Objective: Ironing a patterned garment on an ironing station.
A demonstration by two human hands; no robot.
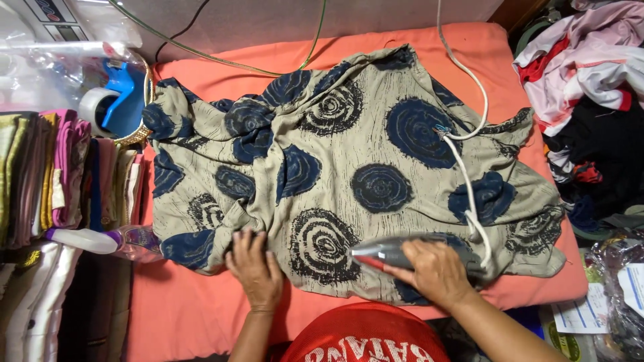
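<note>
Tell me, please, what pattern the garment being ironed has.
The garment is beige with dark blue and black swirled circles, shown in the head view.

This is looking like a home laundry corner. A salmon padded ironing surface (201, 315) is filling the middle, and an iron (396, 253) is resting on a patterned garment (349, 167). Folded cloths (60, 174) are standing stacked at the left, unsorted clothes (590, 80) are piling at the far right, and a spray bottle (100, 240) is lying nearby.
</note>
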